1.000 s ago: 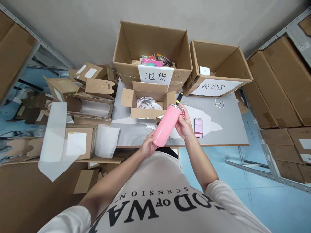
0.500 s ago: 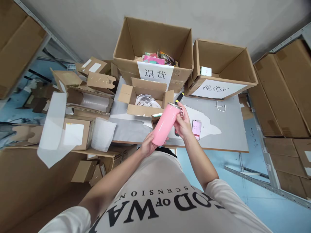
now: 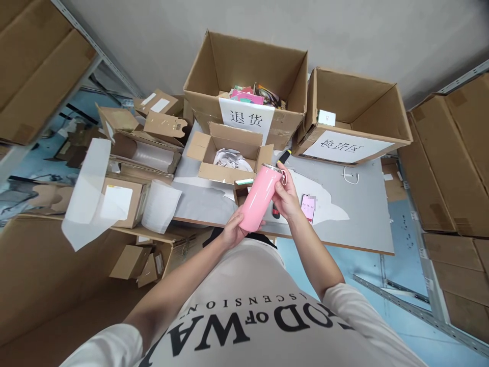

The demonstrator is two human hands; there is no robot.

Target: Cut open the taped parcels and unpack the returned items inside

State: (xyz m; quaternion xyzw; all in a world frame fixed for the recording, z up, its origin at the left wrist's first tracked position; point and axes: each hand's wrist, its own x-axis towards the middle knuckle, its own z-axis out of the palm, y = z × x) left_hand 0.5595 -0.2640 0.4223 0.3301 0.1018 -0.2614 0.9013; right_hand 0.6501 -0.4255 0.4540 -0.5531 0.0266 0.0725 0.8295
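I hold a pink cylindrical tumbler [image 3: 260, 195] tilted over the near edge of the grey table [image 3: 359, 214]. My left hand [image 3: 234, 230] cups its bottom end. My right hand [image 3: 287, 195] grips its upper part near the metal rim, fingers wrapped around the side. Just behind the tumbler lies a small open cardboard box [image 3: 229, 158] with white paper inside. A phone [image 3: 307, 208] with a lit screen rests on the table right of my right hand.
Two big open cartons stand at the table's back: the left one [image 3: 244, 86] has a paper label and mixed items, the right one [image 3: 355, 117] holds a small white box. Flattened boxes and foam sheets [image 3: 160, 206] pile up on the left. Stacked cartons [image 3: 454, 153] fill shelves on the right.
The tumbler stays in both hands with almost the same tilt. The view has shifted slightly, so the table and cartons sit a little further right and lower.
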